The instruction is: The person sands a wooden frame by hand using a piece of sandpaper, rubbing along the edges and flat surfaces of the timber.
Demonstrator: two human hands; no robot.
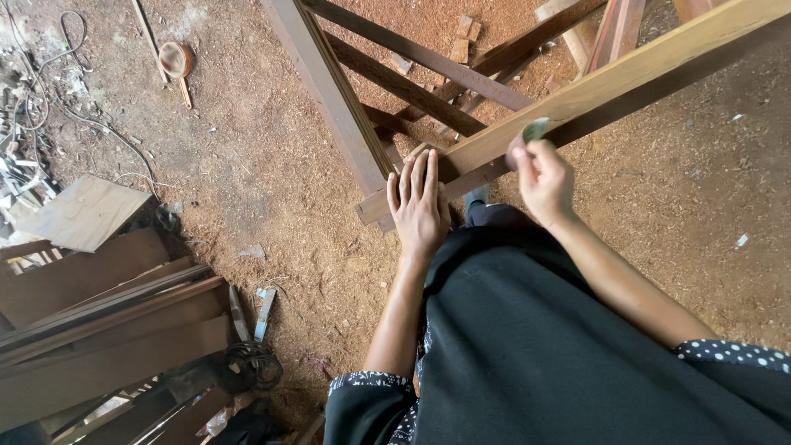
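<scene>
A long pale wooden beam (626, 78) runs diagonally from the upper right down to its end near the middle. My left hand (418, 206) lies flat on that near end, fingers together and stretched out. My right hand (542, 177) is pinched on a small greenish piece, perhaps sandpaper (535, 129), pressed against the beam's near edge. The beam rests across a dark wooden frame (329, 91) made of several slats.
The floor is covered in sawdust (272, 181). Stacked dark planks (107, 321) and a pale board (82, 213) lie at the left, with a coiled cable (251, 363) and a round tool with a handle (175, 62) farther off. Wood offcuts (465, 37) sit beyond the frame.
</scene>
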